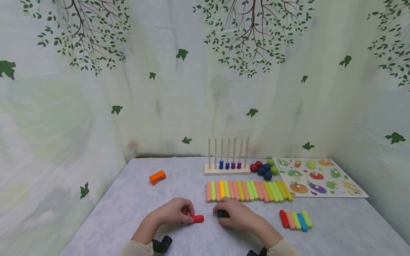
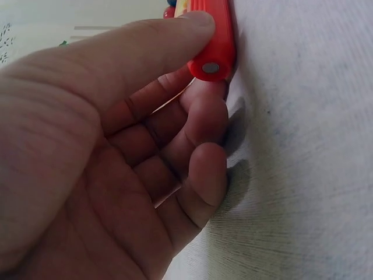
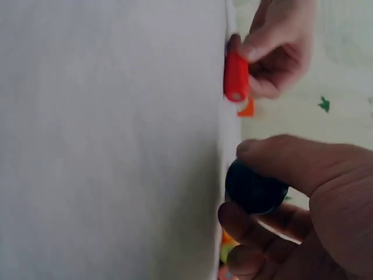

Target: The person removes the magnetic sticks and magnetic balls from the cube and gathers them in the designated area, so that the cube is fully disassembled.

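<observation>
My left hand (image 1: 174, 212) pinches a red rod (image 1: 198, 218) between thumb and fingers, low over the table. In the left wrist view, the rod's near end (image 2: 211, 67) shows a small grey metallic disc. To the right, my right hand (image 1: 238, 215) holds a dark blue ball (image 3: 255, 188) between its thumb and fingertips. A short gap separates the ball from the free end of the red rod in the head view. Part of the ball is hidden by the fingers there.
Beyond the hands lies a long row of coloured rods (image 1: 248, 191); several more rods (image 1: 296, 220) are at right. Behind stand a pegged bead rack (image 1: 227, 170), loose balls (image 1: 261, 171) and a vegetable picture board (image 1: 320, 177). An orange block (image 1: 157, 176) lies back left.
</observation>
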A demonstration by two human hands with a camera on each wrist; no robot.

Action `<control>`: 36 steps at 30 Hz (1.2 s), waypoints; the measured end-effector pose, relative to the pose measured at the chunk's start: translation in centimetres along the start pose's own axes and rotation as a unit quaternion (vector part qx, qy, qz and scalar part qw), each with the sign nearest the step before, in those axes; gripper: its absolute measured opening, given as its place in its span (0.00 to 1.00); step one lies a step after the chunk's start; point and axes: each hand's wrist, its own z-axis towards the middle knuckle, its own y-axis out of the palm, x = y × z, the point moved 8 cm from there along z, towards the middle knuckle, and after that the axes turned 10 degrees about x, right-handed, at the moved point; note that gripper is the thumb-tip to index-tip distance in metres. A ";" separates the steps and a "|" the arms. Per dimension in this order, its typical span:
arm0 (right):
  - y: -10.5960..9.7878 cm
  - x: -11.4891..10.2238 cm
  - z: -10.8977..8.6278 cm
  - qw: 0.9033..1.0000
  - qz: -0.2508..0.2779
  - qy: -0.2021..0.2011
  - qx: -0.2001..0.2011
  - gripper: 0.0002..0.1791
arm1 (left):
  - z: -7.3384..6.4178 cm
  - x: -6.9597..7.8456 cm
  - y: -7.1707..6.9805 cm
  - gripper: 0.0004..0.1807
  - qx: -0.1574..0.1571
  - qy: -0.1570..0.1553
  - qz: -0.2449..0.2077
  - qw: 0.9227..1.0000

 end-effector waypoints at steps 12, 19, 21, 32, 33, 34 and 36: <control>-12.4 10.2 0.8 0.966 0.004 0.154 0.210 0.20 | 0.0 -0.2 0.1 0.07 0.001 0.002 -0.012 1.000; -15.1 18.2 -0.3 0.949 -0.010 0.248 0.196 0.24 | 0.0 -0.3 0.1 0.07 0.002 0.005 -0.016 1.000; -15.0 19.6 -0.6 0.945 -0.004 0.271 0.183 0.26 | 0.0 -0.2 0.1 0.07 0.003 0.008 -0.014 1.000; -13.8 21.6 -1.7 0.937 0.003 0.314 0.154 0.18 | 0.1 -0.2 0.1 0.06 0.005 0.020 -0.003 1.000; -13.8 21.8 -1.6 0.938 0.003 0.311 0.155 0.18 | 0.1 -0.2 0.2 0.06 0.004 0.021 -0.003 1.000; -13.7 22.0 -1.6 0.939 0.000 0.307 0.156 0.18 | 0.1 -0.2 0.1 0.06 0.004 0.020 -0.002 1.000; -13.7 22.0 -1.4 0.938 0.000 0.308 0.159 0.17 | 0.1 -0.2 0.1 0.07 0.003 0.020 -0.001 1.000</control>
